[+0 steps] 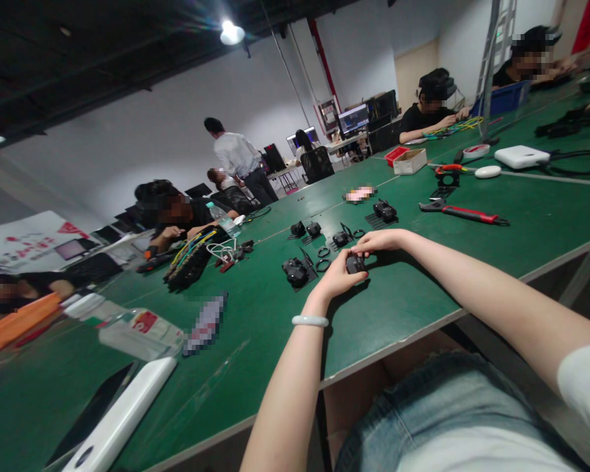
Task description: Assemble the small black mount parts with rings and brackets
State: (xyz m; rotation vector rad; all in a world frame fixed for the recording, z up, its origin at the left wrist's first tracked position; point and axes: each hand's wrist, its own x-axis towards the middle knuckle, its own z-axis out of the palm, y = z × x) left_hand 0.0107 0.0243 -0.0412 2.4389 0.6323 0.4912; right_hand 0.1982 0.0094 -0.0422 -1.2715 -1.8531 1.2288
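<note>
A small black camera-like part [354, 263] is held just over the green table. My left hand [340, 276], with a pale bangle at its wrist, is closed around it. My right hand [382, 242] comes in from the right, its fingertips pinched at the part's top edge. What exactly those fingertips grip is too small to make out. Beyond the hands lie similar black parts, one on a flat plate [297, 271] at the left and another [384, 211] at the back right. Black rings [323, 265] rest between the near parts and my left hand.
Red-handled adjustable wrench [465, 213] lies to the right, near a white power adapter [521, 157] and a small box [410, 162]. A plastic bottle [137, 331] and a long white object [122, 419] lie at the left. Several people sit around the table.
</note>
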